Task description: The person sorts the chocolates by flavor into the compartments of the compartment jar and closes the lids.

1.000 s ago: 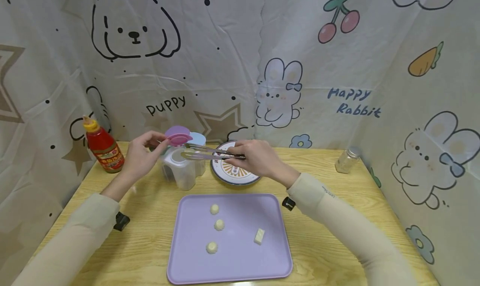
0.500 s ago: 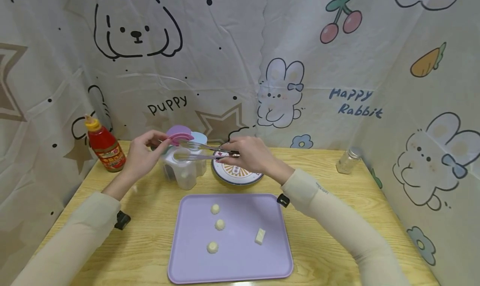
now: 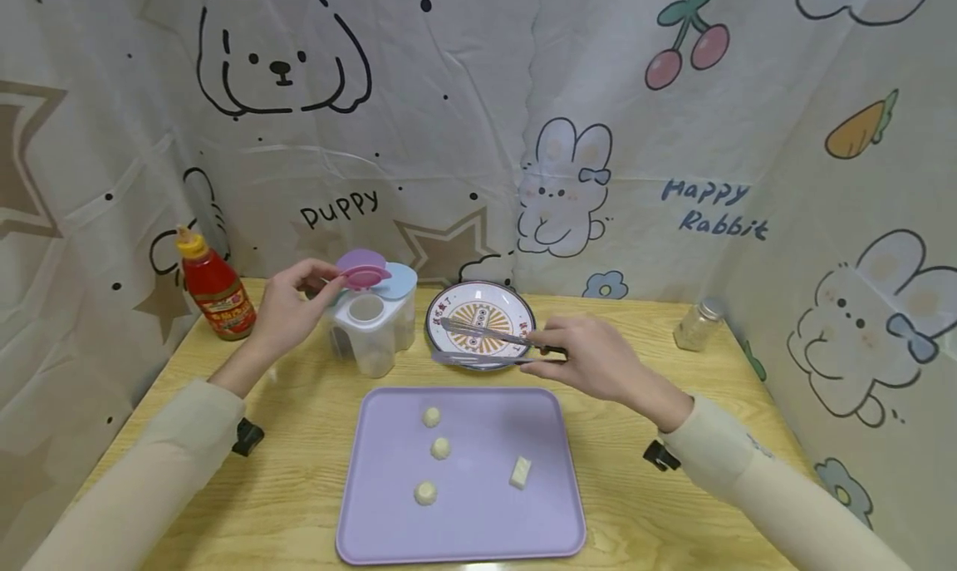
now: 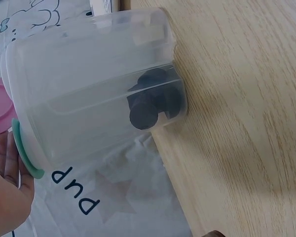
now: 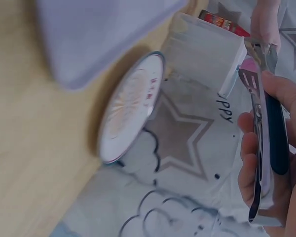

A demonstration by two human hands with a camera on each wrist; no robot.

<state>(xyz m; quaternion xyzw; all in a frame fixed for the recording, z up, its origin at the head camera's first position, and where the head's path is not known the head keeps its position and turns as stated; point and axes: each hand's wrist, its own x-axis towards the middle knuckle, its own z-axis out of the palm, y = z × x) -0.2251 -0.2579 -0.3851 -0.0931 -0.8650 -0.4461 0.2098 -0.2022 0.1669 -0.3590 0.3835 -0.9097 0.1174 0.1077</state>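
My left hand pinches the edge of a raised pink lid on a clear, multi-compartment storage container. Beneath that lid the round opening is uncovered. In the left wrist view, dark round pieces show through one compartment's wall, and a green lid is close by the fingers. My right hand grips a pair of metal tongs, their arms apart with nothing between the tips, above a patterned plate. Dark grips on the tongs show in the right wrist view.
A lilac tray at the front carries three pale balls and a white rectangular block. A red sauce bottle stands back left, a small glass shaker back right. A printed curtain encloses the table.
The right hand has drawn the tongs away from over the container, rightward and nearer, to above the plate. The left hand keeps holding the pink lid. The head view has shifted slightly.
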